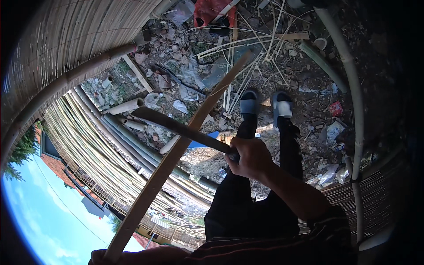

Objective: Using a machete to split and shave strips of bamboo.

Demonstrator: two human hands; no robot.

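Observation:
My right hand (252, 158) is closed round the handle of a long, dark-bladed machete (179, 126). The blade points to the left and lies across a long split bamboo strip (152, 187); whether its edge is touching or biting into the strip, I cannot tell. At the lower left rim my left hand (98, 257) grips the near end of this strip, with part of the hand cut off by the dark border. From there the strip slants up and away to the right, its far end narrowing above the littered ground.
Thin bamboo slivers (269, 51) lie scattered beyond my sandalled feet (249, 104). A red plastic bag (215, 13) sits at the far edge. Many bamboo poles (99, 145) are stacked on the left. Bamboo frame poles (355, 97) rise at the right, and a slatted screen (66, 39) hangs upper left.

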